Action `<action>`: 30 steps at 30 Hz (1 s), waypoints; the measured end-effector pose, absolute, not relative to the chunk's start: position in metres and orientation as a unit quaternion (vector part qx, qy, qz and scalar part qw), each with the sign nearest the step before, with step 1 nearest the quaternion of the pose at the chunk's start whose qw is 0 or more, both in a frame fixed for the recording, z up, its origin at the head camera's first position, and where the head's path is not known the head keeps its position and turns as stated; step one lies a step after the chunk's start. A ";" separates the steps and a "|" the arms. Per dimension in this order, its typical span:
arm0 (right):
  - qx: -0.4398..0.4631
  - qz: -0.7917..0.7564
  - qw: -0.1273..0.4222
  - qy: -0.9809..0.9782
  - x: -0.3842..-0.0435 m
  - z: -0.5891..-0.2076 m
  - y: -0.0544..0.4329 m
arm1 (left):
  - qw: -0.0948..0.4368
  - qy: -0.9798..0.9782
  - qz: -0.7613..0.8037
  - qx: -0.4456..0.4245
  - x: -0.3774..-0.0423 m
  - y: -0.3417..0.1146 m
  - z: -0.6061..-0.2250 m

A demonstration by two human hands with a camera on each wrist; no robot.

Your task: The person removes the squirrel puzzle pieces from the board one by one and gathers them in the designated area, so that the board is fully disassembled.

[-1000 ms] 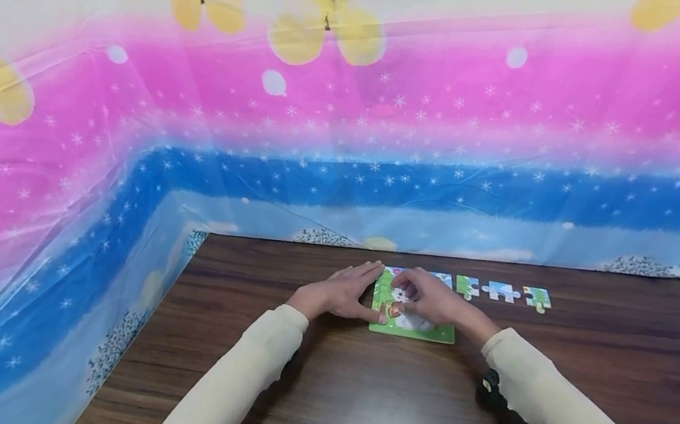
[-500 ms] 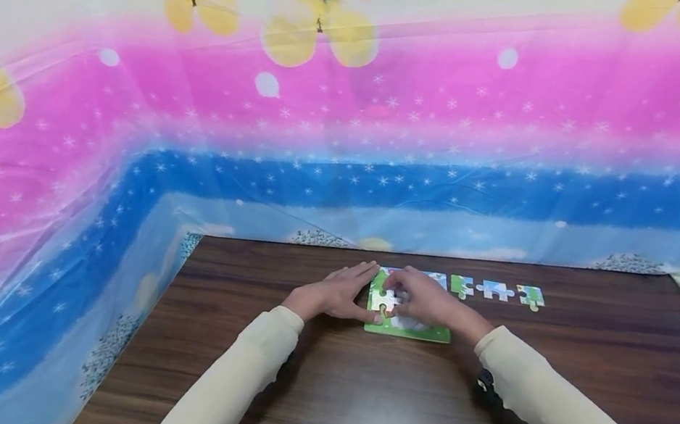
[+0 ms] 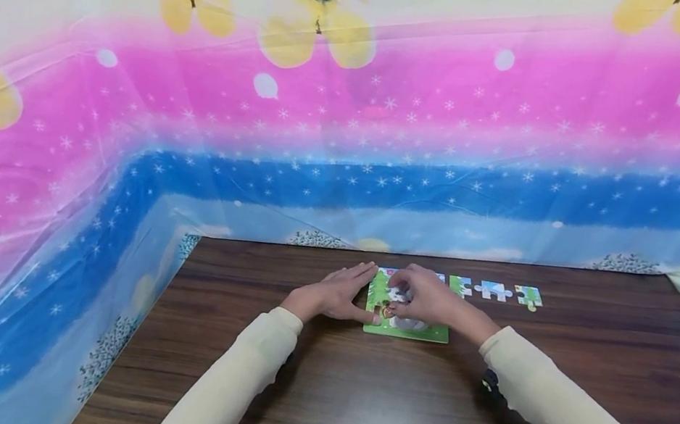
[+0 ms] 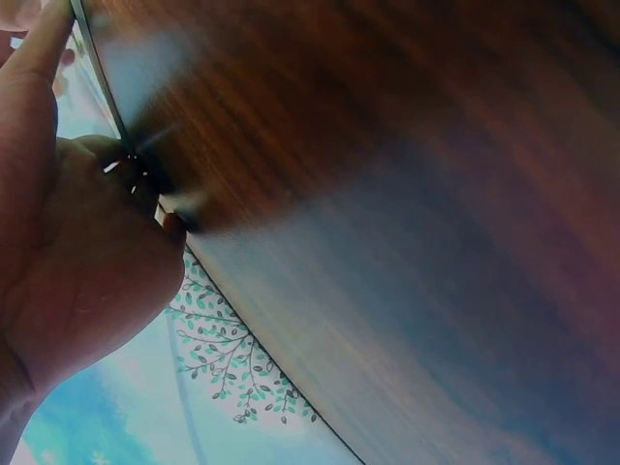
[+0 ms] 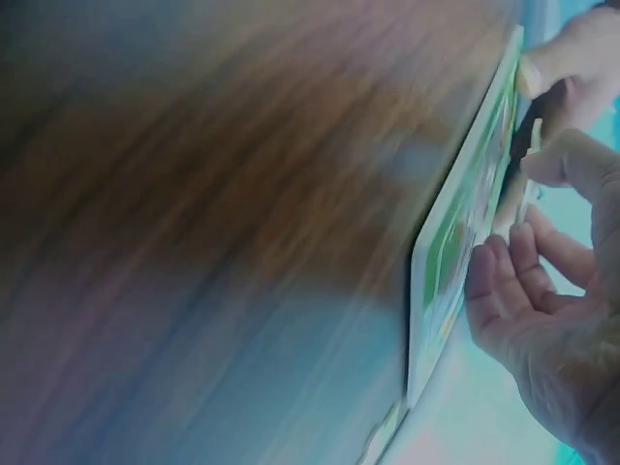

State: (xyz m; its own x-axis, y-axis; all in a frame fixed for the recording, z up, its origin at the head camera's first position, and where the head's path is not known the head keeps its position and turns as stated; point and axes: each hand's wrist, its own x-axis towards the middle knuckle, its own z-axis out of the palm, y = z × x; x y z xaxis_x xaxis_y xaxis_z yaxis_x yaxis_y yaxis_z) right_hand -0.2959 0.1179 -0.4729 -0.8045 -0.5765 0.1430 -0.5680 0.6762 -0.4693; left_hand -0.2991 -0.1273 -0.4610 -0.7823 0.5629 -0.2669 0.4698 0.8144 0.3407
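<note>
A square jigsaw puzzle board (image 3: 406,333) with a green border lies near the back of the table, its picture partly covered by both hands. My left hand (image 3: 337,296) rests along its left side, fingers straight, thumb on the lower left corner. Over the middle of the board is my right hand (image 3: 432,303), pinching a thin puzzle piece (image 5: 535,136) between thumb and fingertips. In the right wrist view this piece stands edge-on, close above the board, and the other fingers curl near the board's surface.
Three loose puzzle pieces lie in a row right of the board: a green one (image 3: 458,285), a pale blue one (image 3: 493,290) and another green one (image 3: 528,296). The dark wooden table (image 3: 351,404) ends at a patterned cloth (image 3: 346,169) behind and at left.
The piece in my right fingers has tilted and shifted slightly over the board's left part. My left hand keeps its place on the board's edge. The head view has shifted a little.
</note>
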 end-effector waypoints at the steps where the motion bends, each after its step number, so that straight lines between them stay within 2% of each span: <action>1: -0.311 -0.261 0.008 0.914 -0.295 -0.472 0.122 | 0.181 0.935 0.129 0.277 -0.299 -0.127 -0.461; 17: -0.269 -0.230 -0.020 0.935 -0.283 -0.470 0.220 | 0.180 0.932 0.138 0.281 -0.298 -0.128 -0.461; 30: -0.268 -0.196 -0.009 0.943 -0.276 -0.479 0.245 | 0.184 0.934 0.135 0.276 -0.299 -0.128 -0.462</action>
State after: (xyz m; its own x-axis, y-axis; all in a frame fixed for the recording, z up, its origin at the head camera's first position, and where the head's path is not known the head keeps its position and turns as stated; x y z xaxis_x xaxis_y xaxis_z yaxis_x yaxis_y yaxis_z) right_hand -0.2759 0.2453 -0.4786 -0.8558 -0.5026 0.1224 -0.5097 0.7793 -0.3646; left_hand -0.2988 -0.1284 -0.4617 -0.7797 0.5655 -0.2688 0.4658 0.8108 0.3545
